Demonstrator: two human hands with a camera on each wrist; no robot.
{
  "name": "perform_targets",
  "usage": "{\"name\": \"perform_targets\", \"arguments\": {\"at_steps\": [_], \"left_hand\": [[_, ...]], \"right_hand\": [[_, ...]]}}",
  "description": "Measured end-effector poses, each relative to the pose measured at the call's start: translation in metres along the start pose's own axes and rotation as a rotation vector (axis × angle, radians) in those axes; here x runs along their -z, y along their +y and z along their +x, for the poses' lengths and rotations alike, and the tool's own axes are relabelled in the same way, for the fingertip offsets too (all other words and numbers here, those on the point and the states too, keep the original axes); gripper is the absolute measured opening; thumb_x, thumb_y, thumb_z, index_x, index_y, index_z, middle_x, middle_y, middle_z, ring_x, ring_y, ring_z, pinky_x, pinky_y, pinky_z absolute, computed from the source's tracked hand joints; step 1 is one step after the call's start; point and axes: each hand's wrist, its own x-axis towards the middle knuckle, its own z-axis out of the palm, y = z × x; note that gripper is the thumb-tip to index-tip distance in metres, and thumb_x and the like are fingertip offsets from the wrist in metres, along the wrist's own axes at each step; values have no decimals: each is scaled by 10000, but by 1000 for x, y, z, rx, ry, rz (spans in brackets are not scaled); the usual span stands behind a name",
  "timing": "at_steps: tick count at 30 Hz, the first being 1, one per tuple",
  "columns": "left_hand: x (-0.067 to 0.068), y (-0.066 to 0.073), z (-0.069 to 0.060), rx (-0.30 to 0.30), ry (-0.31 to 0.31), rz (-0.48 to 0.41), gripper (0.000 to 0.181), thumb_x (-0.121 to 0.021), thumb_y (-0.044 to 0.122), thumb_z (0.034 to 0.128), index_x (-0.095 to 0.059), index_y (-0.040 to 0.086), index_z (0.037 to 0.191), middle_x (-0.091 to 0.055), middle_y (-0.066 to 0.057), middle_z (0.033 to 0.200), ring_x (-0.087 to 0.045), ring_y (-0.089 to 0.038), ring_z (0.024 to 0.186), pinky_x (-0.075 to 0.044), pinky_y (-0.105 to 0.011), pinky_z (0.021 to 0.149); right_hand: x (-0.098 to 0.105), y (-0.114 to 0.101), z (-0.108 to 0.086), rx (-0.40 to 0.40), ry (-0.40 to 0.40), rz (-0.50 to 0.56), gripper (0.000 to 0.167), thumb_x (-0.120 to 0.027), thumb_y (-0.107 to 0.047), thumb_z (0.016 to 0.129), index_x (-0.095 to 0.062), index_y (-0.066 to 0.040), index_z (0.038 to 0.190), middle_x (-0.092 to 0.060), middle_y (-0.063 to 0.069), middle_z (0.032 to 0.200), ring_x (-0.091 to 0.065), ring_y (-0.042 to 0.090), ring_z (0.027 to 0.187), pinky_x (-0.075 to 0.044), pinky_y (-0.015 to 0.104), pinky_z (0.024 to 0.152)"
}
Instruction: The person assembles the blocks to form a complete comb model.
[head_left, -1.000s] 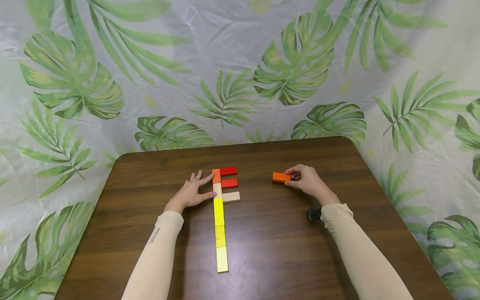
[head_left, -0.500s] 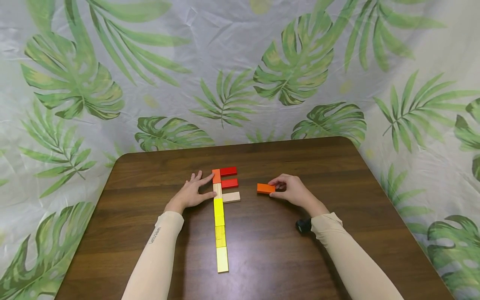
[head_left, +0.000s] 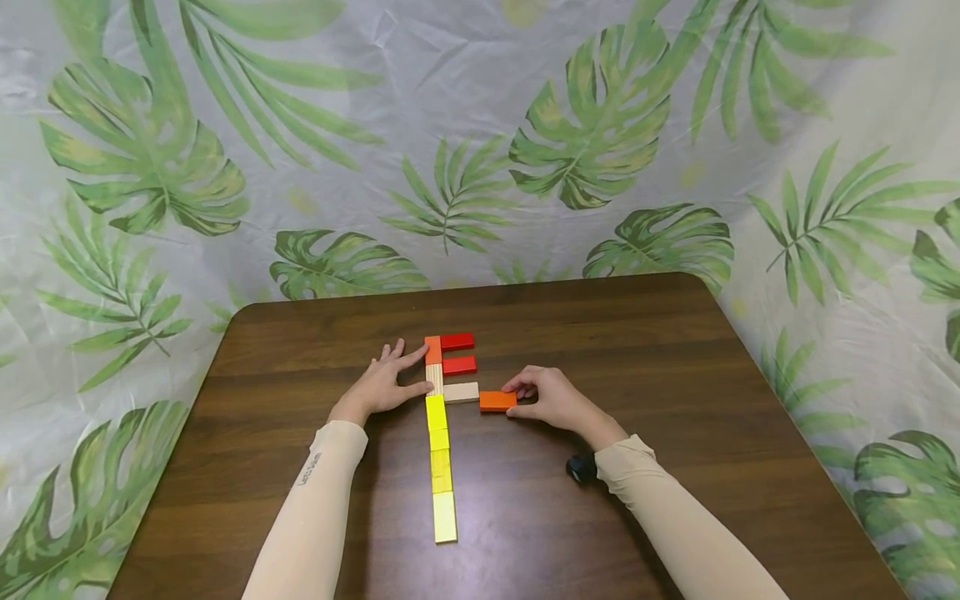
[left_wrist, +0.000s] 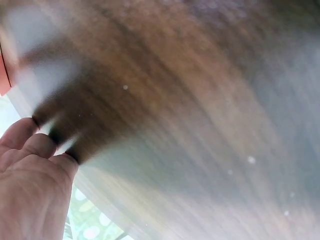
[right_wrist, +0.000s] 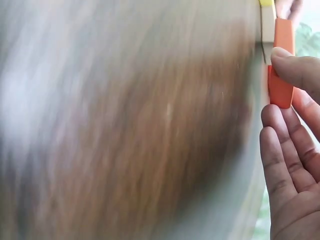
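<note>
My right hand (head_left: 553, 398) pinches an orange wooden block (head_left: 497, 402) between thumb and fingers, just right of a plain wood block (head_left: 461, 392). Whether those two blocks touch, I cannot tell. In the right wrist view the thumb lies on one face of the held orange block (right_wrist: 283, 82). My left hand (head_left: 381, 385) rests with spread, fairly straight fingers at the left of a block column. Its index finger touches the orange top block (head_left: 433, 348), and its thumb touches the striped plain block (head_left: 434, 377) below. The left wrist view shows the other fingertips (left_wrist: 41, 145) over the table.
Several yellow blocks (head_left: 441, 469) continue the column toward the near side. Two red blocks (head_left: 457, 341) stick out rightward from its upper part. The dark wooden table (head_left: 315, 333) ends at a leaf-patterned curtain (head_left: 465, 150).
My right hand has carried the orange block left and nearer, from the right side of the table to beside the plain block. The left hand stays in place.
</note>
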Motion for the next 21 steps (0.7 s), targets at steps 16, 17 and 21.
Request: {"name": "perform_targets", "arguments": {"at_steps": [16, 17, 21], "left_hand": [[2, 1, -1, 1, 4, -15, 852, -692, 568, 1008, -281, 326, 1714, -88, -234, 1799, -18, -514, 1660, -72, -709, 1322], [2, 0, -1, 2, 5, -20, 856, -690, 576, 1006, -280, 326, 1715, -96, -231, 1799, -22, -511, 1662, -75, -708, 1323], [4, -5, -5, -1, 28, -41, 848, -689, 583, 1006, -324, 273, 1706, -161, -218, 1792, -78, -496, 1663, -153, -724, 1305]], "right_hand": [[-2, -2, 0, 31, -2, -40, 280, -913, -175, 875, -817, -99, 1126, -735, 28, 1022, -657, 139, 905, -597, 268, 835], [-1, -1, 0, 23, 4, -42, 277, -915, -175, 873, -817, -104, 1122, -735, 24, 1021, -660, 138, 905, -596, 270, 836], [1, 4, -3, -6, 15, -47, 270, -914, -172, 873, -816, -106, 1115, -734, 21, 1029, -652, 124, 910, -588, 268, 845]]}}
